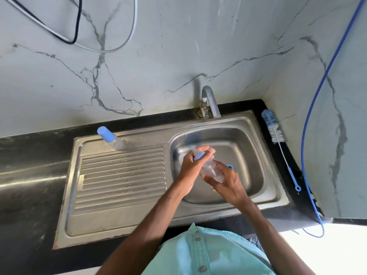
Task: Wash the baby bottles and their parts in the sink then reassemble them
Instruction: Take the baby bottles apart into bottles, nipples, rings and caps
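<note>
Steel sink [258,135] set in a black table [29,151] under a marbled wall: one bottle held over the basin.

Risk: the clear bottle [210,168] is probably wet and slick. A forced twist at its blue collar [199,155] could make it slip and drop into the basin, or seat the collar cross-threaded. The left grip [190,165] is curled round the collar end. The right grip [228,183] is curled round the base end, fingers closed on the body. The bottle lies tilted between them, above the basin. A second bottle [111,138], capped, stands on the drainboard, well apart. The brush [275,132] lies on the table at right.
</note>
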The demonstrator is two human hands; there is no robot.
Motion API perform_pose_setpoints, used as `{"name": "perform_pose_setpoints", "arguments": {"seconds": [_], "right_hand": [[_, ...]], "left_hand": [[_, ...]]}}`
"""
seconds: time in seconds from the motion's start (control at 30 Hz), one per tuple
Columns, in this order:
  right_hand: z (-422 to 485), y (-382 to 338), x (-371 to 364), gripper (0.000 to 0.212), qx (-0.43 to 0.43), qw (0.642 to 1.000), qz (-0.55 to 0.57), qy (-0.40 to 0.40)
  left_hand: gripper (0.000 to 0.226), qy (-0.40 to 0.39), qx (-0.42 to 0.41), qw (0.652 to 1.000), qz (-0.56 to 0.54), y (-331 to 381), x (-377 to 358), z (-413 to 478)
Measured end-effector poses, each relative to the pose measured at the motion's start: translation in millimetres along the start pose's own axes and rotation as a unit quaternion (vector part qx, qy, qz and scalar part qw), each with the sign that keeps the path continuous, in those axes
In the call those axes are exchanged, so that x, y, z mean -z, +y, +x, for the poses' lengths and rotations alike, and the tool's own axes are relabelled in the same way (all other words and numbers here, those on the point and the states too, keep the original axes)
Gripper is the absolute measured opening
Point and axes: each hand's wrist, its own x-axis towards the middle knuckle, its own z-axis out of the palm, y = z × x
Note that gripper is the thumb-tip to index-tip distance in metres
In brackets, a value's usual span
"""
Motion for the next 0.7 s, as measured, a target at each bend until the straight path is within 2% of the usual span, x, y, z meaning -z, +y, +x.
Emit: {"name": "perform_pose_setpoints", "arguments": {"seconds": [0.13, 0.33, 0.47, 0.6, 0.7], "right_hand": [[3, 1, 11, 0.036, -0.002, 1.000, 0.016, 0.000], [-4, -2, 5, 0.065, -0.003, 0.996, -0.079, 0.031], [-4, -1, 5, 0.065, -0.004, 0.997, -0.077, 0.024], [1, 3, 5, 0.065, -0.018, 0.996, -0.085, 0.010], [3, 13, -1, 0.073, -0.060, 0.995, -0.084, 0.005]], "left_hand": [[0.037, -0.048, 0.000, 0.999, -0.013, -11, 10, -6], [0.018, 0.074, 0.007, 0.997, -0.013, -6, 19, -1], [0.012, 0.063, 0.018, 0.998, -0.012, -2, 23, 2], [0.019, 0.070, 0.026, 0.996, -0.047, -6, 32, 8], [0.031, 0.094, 0.043, 0.993, -0.063, -16, 39, 12]]}}
